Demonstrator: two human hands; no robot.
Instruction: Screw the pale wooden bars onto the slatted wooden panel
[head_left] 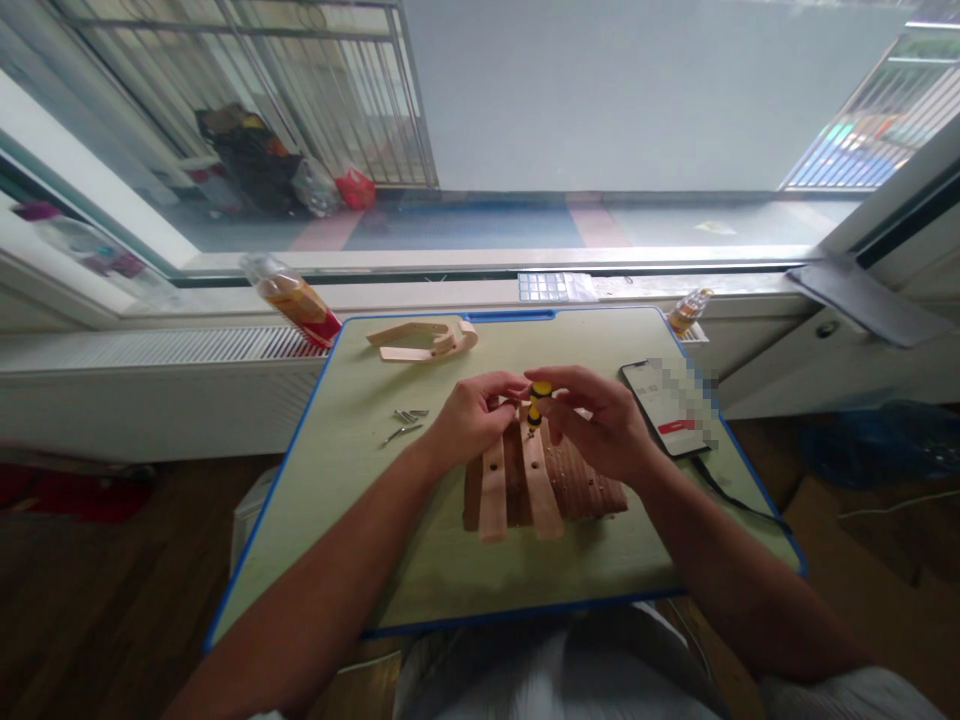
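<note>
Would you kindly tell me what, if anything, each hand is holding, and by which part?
The right hand holds a screwdriver by its handle; what the left hand grips, if anything, cannot be told.

Single view from the head, above the near side of the table (345, 400), facing forward and down, rather close to left hand (474, 415) and right hand (609, 418), with window (495, 130) at far side
</note>
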